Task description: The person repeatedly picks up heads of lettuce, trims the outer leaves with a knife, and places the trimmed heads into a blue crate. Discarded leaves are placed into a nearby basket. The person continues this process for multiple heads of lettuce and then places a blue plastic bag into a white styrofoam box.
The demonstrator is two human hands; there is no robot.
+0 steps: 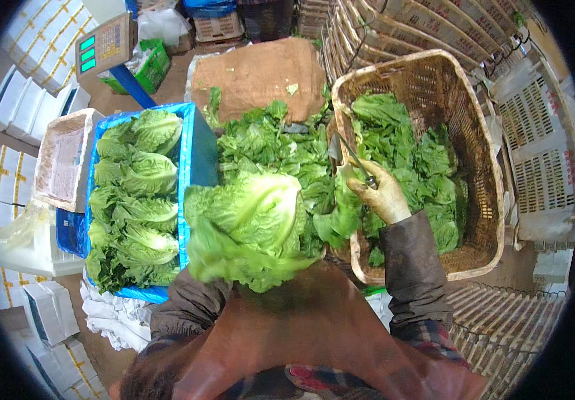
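A large head of leaf lettuce point(262, 215) is held up in front of my apron. My left sleeve runs in under it, and the leaves hide my left hand. My right hand point(380, 192), in a pale, stained glove, grips a knife point(350, 152) with its blade pointing up and away. A loose lettuce leaf point(340, 222) hangs beneath that hand, blurred; whether the fingers pinch it is unclear. Below and beyond the head lies a pile of loose leaves point(262, 142). To the left, a blue-lined crate point(201, 135) holds lettuce heads point(147, 172) laid in rows.
On the right, a dirty plastic basket point(487, 145) contains loose leaves. A brown sack point(262, 75) lies beyond the pile. Further off are a digital scale point(98, 46), a green crate point(153, 65) and stacked crates point(412, 30). White foam boxes point(47, 42) line the left.
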